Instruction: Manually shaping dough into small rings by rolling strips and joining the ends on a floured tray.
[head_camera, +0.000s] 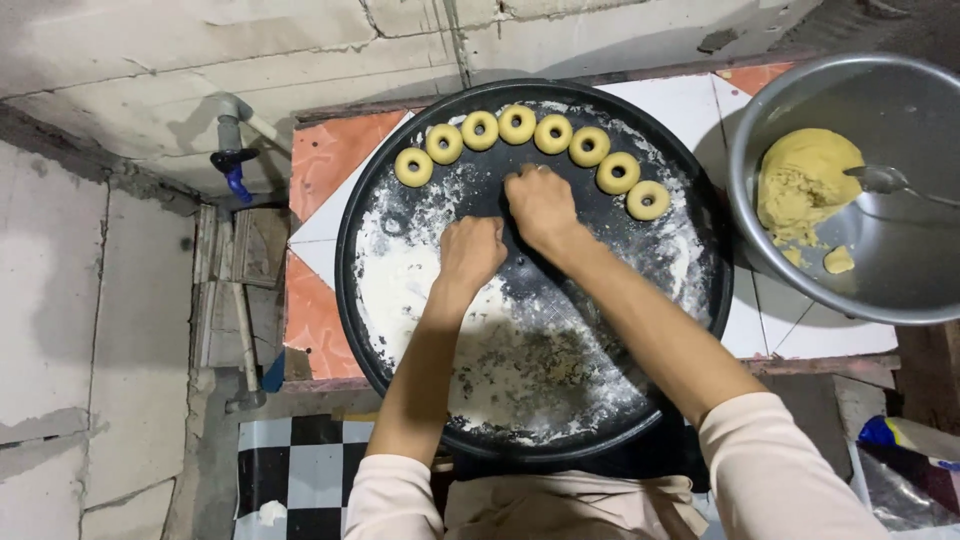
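Head cam looking straight down: both hands sit on a big round black tray (700, 300) dusted with flour. The left hand (470, 252) and right hand (540, 205) are curled knuckles-up, close together; can't tell if they're pinching dough or just pressing the tray. Seven ring-shaped dough pieces (517, 124) sit in an arc along the far rim. My guess at the risk: the right hand's knuckles are just below the middle rings, so a bump could squash one. One metal bowl (800, 95) on the right, one dough lump (805, 180), one spoon (885, 180).
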